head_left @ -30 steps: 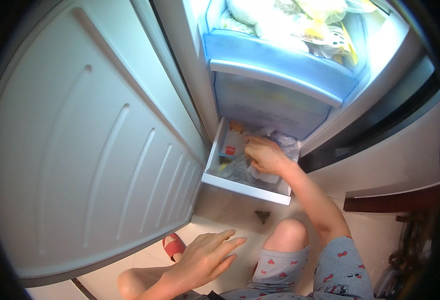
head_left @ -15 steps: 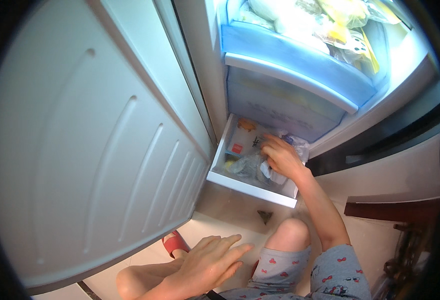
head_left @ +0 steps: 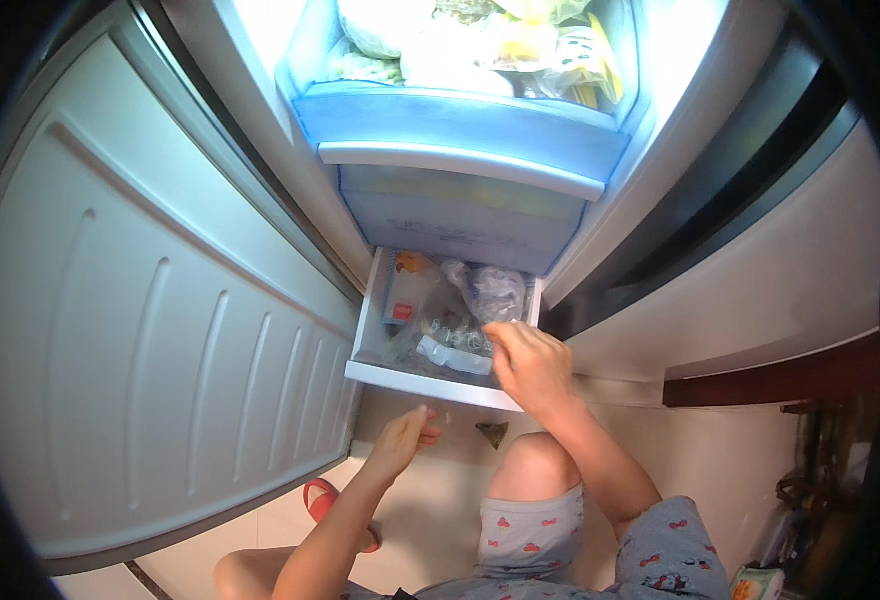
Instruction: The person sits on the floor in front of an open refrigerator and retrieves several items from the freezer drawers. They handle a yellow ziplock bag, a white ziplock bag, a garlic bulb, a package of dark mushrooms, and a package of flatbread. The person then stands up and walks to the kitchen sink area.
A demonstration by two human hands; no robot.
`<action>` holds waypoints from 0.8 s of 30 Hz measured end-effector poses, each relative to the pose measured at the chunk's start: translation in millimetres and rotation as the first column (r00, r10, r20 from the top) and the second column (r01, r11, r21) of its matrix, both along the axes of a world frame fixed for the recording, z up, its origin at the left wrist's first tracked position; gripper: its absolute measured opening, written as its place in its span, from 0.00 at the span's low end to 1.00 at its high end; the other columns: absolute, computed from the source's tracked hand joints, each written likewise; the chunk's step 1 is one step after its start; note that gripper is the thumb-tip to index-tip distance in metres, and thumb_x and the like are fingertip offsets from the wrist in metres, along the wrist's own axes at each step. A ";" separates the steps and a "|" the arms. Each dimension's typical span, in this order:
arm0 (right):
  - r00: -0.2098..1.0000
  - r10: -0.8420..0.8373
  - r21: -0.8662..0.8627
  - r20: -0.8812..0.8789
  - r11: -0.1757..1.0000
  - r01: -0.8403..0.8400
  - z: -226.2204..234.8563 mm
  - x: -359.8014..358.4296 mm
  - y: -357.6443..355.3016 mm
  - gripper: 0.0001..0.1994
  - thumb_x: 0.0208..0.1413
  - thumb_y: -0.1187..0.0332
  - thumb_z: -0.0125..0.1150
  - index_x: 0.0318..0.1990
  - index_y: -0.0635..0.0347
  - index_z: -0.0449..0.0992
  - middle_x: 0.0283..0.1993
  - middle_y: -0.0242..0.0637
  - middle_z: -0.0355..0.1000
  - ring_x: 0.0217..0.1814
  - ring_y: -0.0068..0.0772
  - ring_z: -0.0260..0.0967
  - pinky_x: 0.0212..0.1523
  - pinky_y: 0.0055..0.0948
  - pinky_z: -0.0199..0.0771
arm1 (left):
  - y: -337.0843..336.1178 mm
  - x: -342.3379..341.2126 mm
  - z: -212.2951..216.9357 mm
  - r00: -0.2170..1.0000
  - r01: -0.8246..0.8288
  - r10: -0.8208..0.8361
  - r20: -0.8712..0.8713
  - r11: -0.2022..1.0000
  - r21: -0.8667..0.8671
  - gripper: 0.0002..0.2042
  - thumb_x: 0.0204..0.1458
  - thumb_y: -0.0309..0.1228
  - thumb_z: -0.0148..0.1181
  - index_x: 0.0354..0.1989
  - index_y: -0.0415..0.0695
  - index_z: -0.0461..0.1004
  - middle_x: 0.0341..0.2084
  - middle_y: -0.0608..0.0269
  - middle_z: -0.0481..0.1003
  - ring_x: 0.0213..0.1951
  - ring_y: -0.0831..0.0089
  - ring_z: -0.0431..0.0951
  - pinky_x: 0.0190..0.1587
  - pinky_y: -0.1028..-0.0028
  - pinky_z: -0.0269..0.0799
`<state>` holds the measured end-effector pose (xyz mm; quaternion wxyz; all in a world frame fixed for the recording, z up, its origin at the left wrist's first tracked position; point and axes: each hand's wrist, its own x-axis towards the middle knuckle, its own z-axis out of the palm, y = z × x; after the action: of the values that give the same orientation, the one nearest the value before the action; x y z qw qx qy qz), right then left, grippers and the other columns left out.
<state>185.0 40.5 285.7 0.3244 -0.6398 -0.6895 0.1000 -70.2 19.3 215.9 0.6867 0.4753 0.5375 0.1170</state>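
Observation:
A white pull-out freezer drawer (head_left: 430, 384) stands open at the bottom of the fridge. In it lies a clear plastic bag (head_left: 450, 335) with a whitish strip along its near side. My right hand (head_left: 532, 365) is over the drawer's right front, its fingertips pinched at the bag's right edge. My left hand (head_left: 405, 442) hangs just in front of the drawer, fingers curled in; something small and translucent shows faintly by its fingertips. A crumpled bag (head_left: 497, 293) with a purplish tint sits at the back right, and a flat pack (head_left: 405, 290) with orange and red marks at the left.
The open fridge door (head_left: 160, 350) stands to the left. Above the drawer are a closed blue drawer (head_left: 460, 215) and a filled blue bin (head_left: 460, 118). A dark triangular thing (head_left: 493, 434) lies on the floor by my knee. A dark-red ledge (head_left: 770, 372) is at right.
My right hand has drawn back from the drawer's rear to its front right. My left hand has risen toward the drawer, its fingers now curled. The view has turned, and the clear bag lies more spread.

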 end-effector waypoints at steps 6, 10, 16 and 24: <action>0.995 -0.019 -0.075 0.102 0.997 0.027 0.0 16.8 -20.0 0.10 0.51 0.72 0.62 0.42 0.55 0.76 0.39 0.37 0.76 0.42 0.40 0.75 0.39 0.40 0.75 | 4.8 36.1 -51.3 0.980 -0.149 0.165 0.109 0.979 -0.141 0.25 0.68 0.47 0.41 0.55 0.37 0.72 0.41 0.53 0.80 0.43 0.68 0.81 0.48 0.69 0.74; 0.972 -0.020 -0.156 0.235 0.986 0.058 -23.6 19.0 -6.8 0.15 0.48 0.73 0.63 0.45 0.60 0.74 0.43 0.41 0.75 0.50 0.44 0.71 0.47 0.41 0.73 | 2.5 49.2 -30.0 0.991 -0.022 0.025 0.133 0.999 -0.024 0.26 0.68 0.49 0.40 0.52 0.36 0.73 0.42 0.54 0.80 0.44 0.68 0.81 0.49 0.69 0.73; 0.970 0.011 -0.083 0.243 0.996 0.010 -61.8 19.2 8.7 0.21 0.45 0.76 0.63 0.50 0.63 0.73 0.45 0.43 0.71 0.57 0.45 0.66 0.52 0.41 0.71 | 11.2 53.2 -6.4 0.981 -0.103 0.134 0.143 0.973 -0.207 0.31 0.65 0.58 0.41 0.48 0.38 0.75 0.41 0.57 0.80 0.40 0.71 0.80 0.44 0.72 0.71; 0.932 -0.005 -0.233 0.361 0.968 0.095 -50.0 11.8 20.0 0.24 0.44 0.69 0.69 0.51 0.61 0.72 0.46 0.41 0.71 0.53 0.44 0.69 0.47 0.42 0.71 | 7.7 59.6 -10.1 0.985 -0.099 0.117 0.129 0.986 -0.137 0.33 0.65 0.60 0.38 0.46 0.38 0.75 0.40 0.55 0.80 0.43 0.68 0.81 0.47 0.70 0.72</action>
<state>196.8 60.4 235.7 0.1137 -0.7001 -0.7024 0.0586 -10.6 27.0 205.7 0.7439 0.3906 0.5209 0.1510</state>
